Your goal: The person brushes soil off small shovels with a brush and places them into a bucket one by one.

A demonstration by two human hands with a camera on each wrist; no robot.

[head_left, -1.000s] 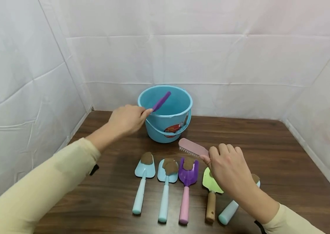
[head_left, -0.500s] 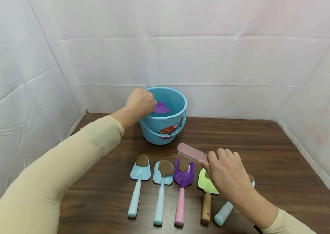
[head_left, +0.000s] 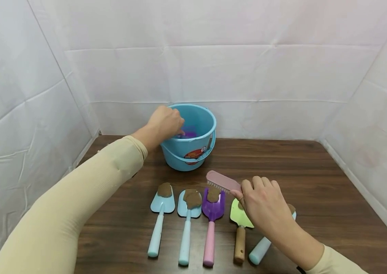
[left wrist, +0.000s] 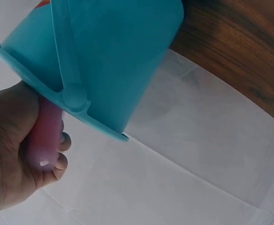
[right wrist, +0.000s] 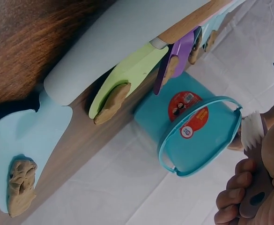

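Note:
My left hand (head_left: 166, 121) is over the near left rim of the light blue bucket (head_left: 176, 156). It grips the pink handle (left wrist: 44, 133) of a trowel whose purple blade (head_left: 191, 134) is down inside the bucket; the blade's lower part is hidden by the wall. My right hand (head_left: 265, 205) holds a pink brush (head_left: 221, 180) by its handle, white bristles down, over the tip of a purple trowel (head_left: 214, 209) with a pink handle. In the right wrist view, the white bristles (right wrist: 253, 129) stick out past the thumb.
On the wooden table (head_left: 118, 236) lie two light blue trowels, left (head_left: 162, 205) and middle (head_left: 186, 232), a green trowel (head_left: 240, 215) with a wooden handle, and another light blue one (head_left: 260, 251) partly under my right hand. Brown lumps (head_left: 164, 190) sit on their blades. White cloth (head_left: 214, 76) surrounds the table.
My left hand has moved left and up at the bucket, and the purple blade has gone from above the rim down inside. The brush stays in my right hand, nearly still. The view has shifted slightly.

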